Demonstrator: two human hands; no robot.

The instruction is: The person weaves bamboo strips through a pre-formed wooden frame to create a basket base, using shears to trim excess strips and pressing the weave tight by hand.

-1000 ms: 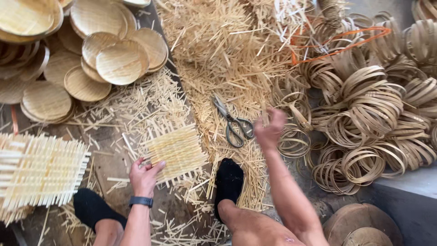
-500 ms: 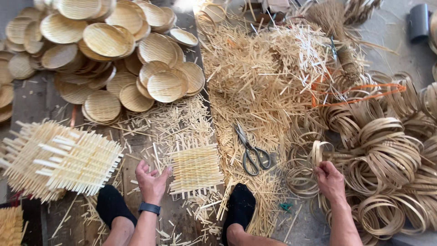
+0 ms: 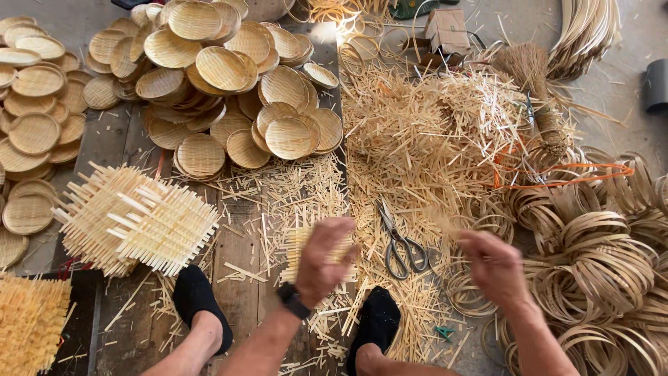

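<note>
My left hand (image 3: 321, 259) is raised with fingers curled over the small woven bamboo mat (image 3: 313, 252) between my feet — too blurred to tell whether it grips it. My right hand (image 3: 492, 268) hovers half-open and seemingly empty, though blurred — just right of the scissors (image 3: 398, 240), beside the coiled bamboo hoops (image 3: 598, 257). Round woven trays (image 3: 223, 69) are heaped farther back, left of the loose splint pile (image 3: 431, 132).

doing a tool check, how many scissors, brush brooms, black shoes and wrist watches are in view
steel scissors: 1
brown straw brush broom: 1
black slip-on shoes: 2
black wrist watch: 1
total: 5
</note>
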